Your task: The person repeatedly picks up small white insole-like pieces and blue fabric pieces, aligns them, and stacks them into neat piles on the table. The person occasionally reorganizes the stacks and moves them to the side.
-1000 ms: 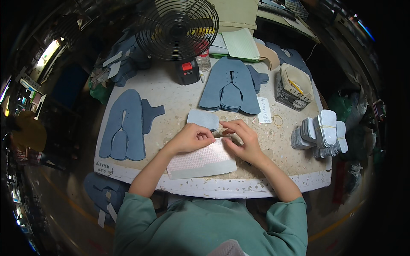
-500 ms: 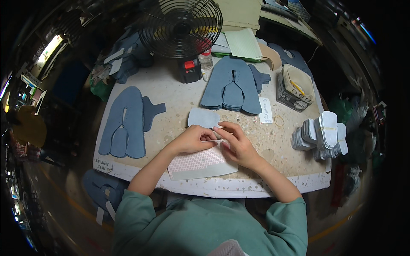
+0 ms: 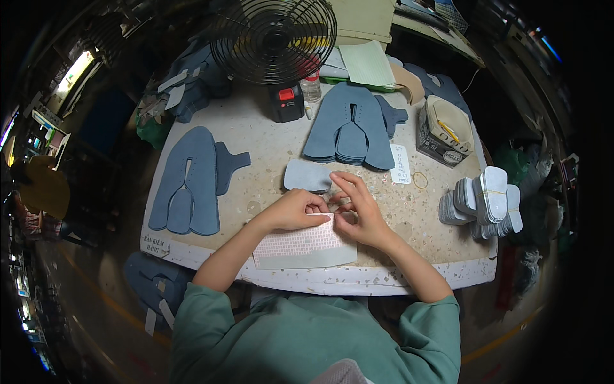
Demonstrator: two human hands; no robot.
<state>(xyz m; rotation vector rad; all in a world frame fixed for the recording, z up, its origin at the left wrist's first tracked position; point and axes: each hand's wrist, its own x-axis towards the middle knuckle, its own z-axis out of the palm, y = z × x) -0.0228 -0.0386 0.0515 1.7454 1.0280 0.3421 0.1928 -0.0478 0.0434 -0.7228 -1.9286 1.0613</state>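
Observation:
A sheet of small pink-printed labels on pale backing paper (image 3: 295, 248) lies near the table's front edge. My left hand (image 3: 297, 210) holds it by the upper edge, thumb on top and fingers curled under. Just right of it, my right hand (image 3: 363, 217) is at the sheet's upper right corner. Its thumb and a bent finger come together there, while the index finger is raised; anything between them is too small to make out. Right beyond both hands sits a small stack of light blue-grey rounded pieces (image 3: 307, 176).
Blue-grey shoe-upper pieces lie at left (image 3: 185, 185) and in a stack at centre back (image 3: 348, 128). Banded pale tongue-shaped pieces (image 3: 491, 198) stand at right, near a box (image 3: 441, 131) holding a yellow pen. A black fan (image 3: 275, 41) stands at the back. A written card (image 3: 400, 163) and rubber band (image 3: 420, 180) lie between.
My right hand has shifted slightly right and down; its index finger has lifted away from the sheet's corner. My left hand keeps its hold on the sheet.

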